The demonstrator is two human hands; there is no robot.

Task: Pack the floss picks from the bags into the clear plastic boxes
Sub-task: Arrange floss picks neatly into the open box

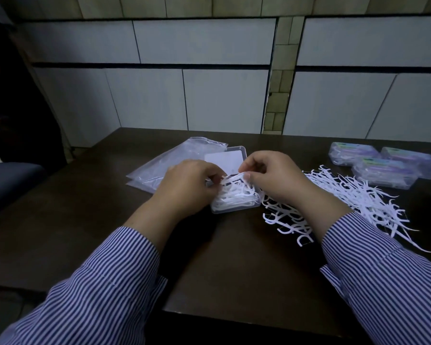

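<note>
— What is on the dark table here?

— A person in a blue-and-white striped shirt works over an open clear plastic box, its hinged lid lying flat behind it. White floss picks are heaped inside the box, rising above its rim.

— And the hands?

— Both are curled. The left hand pinches the left end of a small bunch of picks at the top of the heap; the right hand pinches the other end of the same bunch, thumb against fingertips, just above the box.

— Where are the remaining picks?

— A loose pile of floss picks is spread on the table to the right of the box, partly under the right forearm. Two clear plastic bags lie flat to the left, behind the left hand — a few picks show through them.

— Anything finished?

— Closed boxes with purple labels sit grouped at the far right edge, near the tiled wall.
</note>
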